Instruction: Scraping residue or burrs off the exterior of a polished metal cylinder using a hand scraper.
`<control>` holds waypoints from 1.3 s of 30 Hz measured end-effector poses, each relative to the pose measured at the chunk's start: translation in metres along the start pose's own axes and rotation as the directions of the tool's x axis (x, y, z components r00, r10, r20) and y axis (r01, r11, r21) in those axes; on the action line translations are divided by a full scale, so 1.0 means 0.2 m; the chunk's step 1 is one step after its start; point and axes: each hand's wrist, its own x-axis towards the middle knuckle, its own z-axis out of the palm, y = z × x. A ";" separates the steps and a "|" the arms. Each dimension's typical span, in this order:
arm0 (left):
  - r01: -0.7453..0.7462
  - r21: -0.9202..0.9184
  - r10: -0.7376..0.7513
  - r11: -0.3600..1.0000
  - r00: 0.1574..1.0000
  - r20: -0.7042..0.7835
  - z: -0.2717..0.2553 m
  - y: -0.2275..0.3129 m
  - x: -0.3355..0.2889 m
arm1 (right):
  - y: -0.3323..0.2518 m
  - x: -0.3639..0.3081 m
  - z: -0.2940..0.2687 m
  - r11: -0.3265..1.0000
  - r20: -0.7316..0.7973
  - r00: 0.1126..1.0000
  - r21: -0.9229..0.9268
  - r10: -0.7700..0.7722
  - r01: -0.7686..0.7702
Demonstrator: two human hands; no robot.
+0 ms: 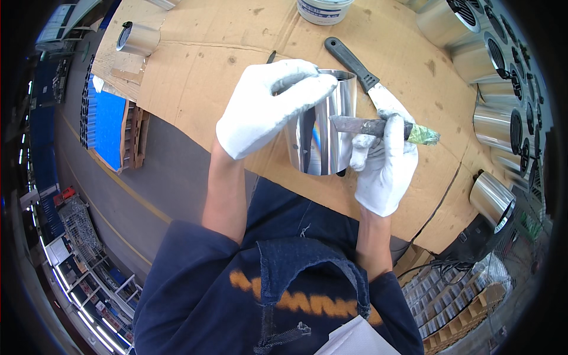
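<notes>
My left hand, in a white glove, is closed on the upper rim of a shiny metal cylinder. The cylinder stands at the near edge of the cardboard-covered table, its curved wall mirroring what is around it. In my right hand, also gloved, is a flat scraper-like tool with a dark grip and a greenish wrapped end. Its grey tip points left, in front of the cylinder's wall; whether it touches I cannot tell. Beyond that hand lies a putty knife with a black handle.
Brown cardboard covers the table. A white tub stands at the far edge. Several metal cylinders with black grilles line the right side. One cylinder sits far left, another near right. A blue-topped pallet is on the floor.
</notes>
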 end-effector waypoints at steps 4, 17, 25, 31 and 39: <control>-0.009 0.017 0.009 1.000 1.000 0.001 0.00 0.00 -0.01 | 0.00 -0.01 0.00 1.000 0.035 0.999 0.003 -0.009 0.008; -0.009 0.071 0.010 0.997 1.000 -0.018 0.02 0.02 -0.02 | -0.05 -0.03 0.00 1.000 0.141 0.989 0.006 -0.031 0.031; -0.018 0.049 0.019 0.999 1.000 -0.022 0.03 0.04 -0.03 | -0.03 -0.03 0.02 0.985 0.003 0.998 -0.157 -0.068 0.068; -0.055 0.106 0.057 0.993 0.998 -0.022 0.03 0.03 -0.03 | -0.02 -0.02 0.01 0.994 0.024 0.998 -0.092 -0.053 0.055; -0.041 0.091 0.044 0.995 0.999 -0.031 0.04 0.03 -0.03 | -0.02 -0.03 0.03 0.973 0.026 0.992 -0.193 -0.123 0.126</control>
